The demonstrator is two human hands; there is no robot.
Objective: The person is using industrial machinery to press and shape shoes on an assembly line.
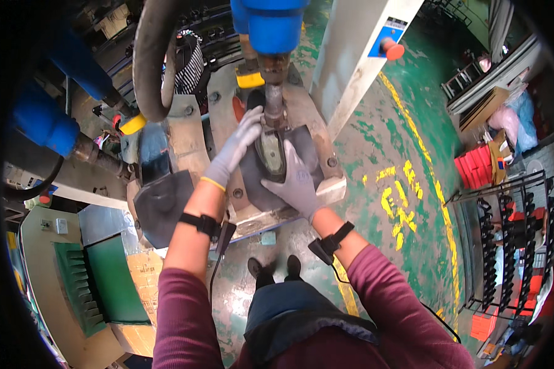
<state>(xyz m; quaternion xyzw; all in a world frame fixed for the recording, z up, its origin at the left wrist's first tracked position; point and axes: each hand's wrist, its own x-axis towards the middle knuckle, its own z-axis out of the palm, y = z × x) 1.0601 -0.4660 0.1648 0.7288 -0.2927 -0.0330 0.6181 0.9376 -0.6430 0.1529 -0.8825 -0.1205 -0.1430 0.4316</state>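
A dark shoe-shaped piece, a shoe by its outline [271, 152], lies on a black rubber pad [252, 190] under a press. Its middle is grey-green inside a dark rim. My right hand [294, 182], in a grey glove, closes round its near end, thumb at the tip and fingers along the right side. My left hand [239, 144], gloved too, grips by its far left end, fingers close to the metal press rod [274, 104]. That rod comes down over the far end of the shoe and partly hides it. The left fingertips are partly hidden.
Blue press cylinders [271, 27] hang ahead and to the left. A second black pad [163, 206] lies left. A red button [392, 49] sits on the pale post [357, 67]. Racks of dark shoe parts [505, 246] stand right; a green-lined box [117, 280] is lower left.
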